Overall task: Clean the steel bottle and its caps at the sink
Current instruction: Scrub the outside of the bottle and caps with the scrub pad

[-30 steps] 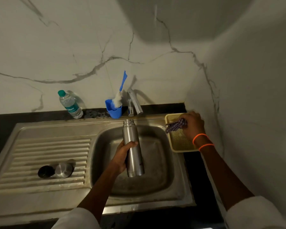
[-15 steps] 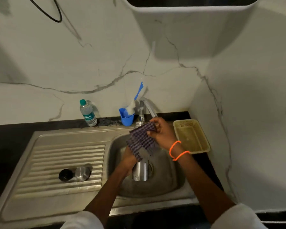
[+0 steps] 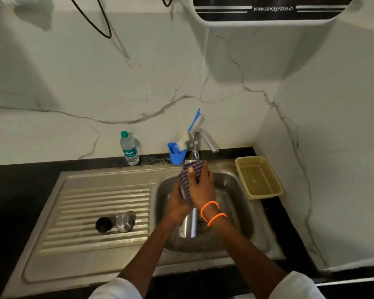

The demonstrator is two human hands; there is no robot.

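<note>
Sitting on the drainboard [image 3: 84, 212] are two caps: one black cap [image 3: 103, 223], one steel cap [image 3: 125, 222], touching. One bottle [image 3: 188, 225] stands over the sink [image 3: 235, 190]; left hand [image 3: 177, 203] fingers clamped round its middle, right hand [image 3: 201, 186] fingers clamped on one cloth [image 3: 189, 178] wrapped over its top. One tray [image 3: 258, 178] far right.

steel bottle [image 3: 188, 226]: upright over sink basin, top cloth-wrapped (mouth hidden) | caps [image 3: 115, 223]: two, seemingly touching, on drainboard
</note>
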